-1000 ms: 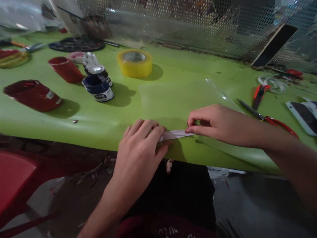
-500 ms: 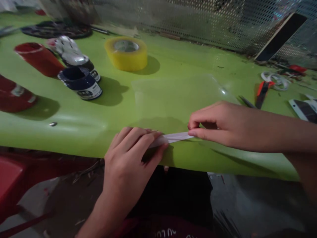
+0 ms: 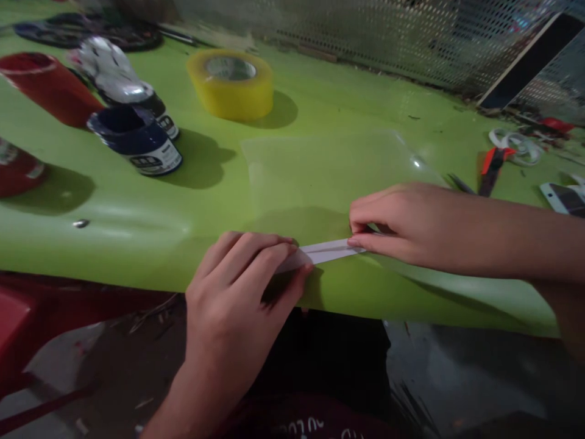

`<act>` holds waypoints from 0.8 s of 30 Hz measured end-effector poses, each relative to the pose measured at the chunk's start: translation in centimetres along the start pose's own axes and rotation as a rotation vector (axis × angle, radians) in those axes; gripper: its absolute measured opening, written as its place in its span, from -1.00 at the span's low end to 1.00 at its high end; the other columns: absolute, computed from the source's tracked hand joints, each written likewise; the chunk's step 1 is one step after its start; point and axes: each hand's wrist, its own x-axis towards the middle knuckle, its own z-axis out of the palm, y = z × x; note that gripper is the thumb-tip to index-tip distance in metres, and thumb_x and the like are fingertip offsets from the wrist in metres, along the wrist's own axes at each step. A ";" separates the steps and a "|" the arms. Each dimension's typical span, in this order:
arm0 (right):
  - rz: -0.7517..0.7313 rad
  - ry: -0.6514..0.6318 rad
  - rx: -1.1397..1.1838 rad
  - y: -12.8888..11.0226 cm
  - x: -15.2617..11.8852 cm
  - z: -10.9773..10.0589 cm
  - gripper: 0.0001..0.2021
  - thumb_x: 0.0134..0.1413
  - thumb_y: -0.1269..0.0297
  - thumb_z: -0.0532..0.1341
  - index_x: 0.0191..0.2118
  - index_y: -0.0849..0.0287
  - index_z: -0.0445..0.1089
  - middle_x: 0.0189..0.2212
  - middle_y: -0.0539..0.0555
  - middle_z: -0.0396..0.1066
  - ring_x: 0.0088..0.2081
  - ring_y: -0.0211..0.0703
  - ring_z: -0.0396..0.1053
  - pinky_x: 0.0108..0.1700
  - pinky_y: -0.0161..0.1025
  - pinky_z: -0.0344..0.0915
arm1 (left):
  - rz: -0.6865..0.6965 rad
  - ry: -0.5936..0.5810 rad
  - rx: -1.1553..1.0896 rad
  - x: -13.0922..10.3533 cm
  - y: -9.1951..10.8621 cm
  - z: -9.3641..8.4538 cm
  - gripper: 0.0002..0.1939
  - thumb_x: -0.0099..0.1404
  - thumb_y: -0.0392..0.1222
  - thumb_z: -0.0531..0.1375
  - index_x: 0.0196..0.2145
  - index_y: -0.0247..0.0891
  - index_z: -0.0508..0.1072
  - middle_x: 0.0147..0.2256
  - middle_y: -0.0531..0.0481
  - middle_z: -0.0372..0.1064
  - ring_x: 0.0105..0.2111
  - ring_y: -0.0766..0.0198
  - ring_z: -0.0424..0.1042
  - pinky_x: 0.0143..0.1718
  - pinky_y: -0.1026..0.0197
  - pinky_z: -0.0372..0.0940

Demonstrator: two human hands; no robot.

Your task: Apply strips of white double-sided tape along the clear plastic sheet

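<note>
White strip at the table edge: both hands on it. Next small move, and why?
Probably slide the right hand outward along the white strip to press it flat. The left hand pins one end, right fingertips pinch the other, and the strip lies along the clear sheet's near edge on the green table.

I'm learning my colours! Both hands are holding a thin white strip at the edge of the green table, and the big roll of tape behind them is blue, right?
Not quite. The roll of tape is yellow, as the head view shows. The rest is right: the left hand and right hand hold the white strip at the green table edge.
</note>
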 end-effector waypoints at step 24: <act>0.195 -0.059 -0.135 -1.9 1.3 -0.8 -0.78 0.13 0.20 0.16 -0.40 0.08 0.53 -0.45 0.05 0.53 -0.48 -0.19 0.35 -0.45 -0.24 0.05 | -0.018 -0.048 0.061 0.3 0.4 -0.1 -0.88 0.33 -0.34 0.29 -0.23 -0.13 0.49 -0.22 0.03 0.52 -0.19 0.12 0.44 -0.17 -0.02 0.37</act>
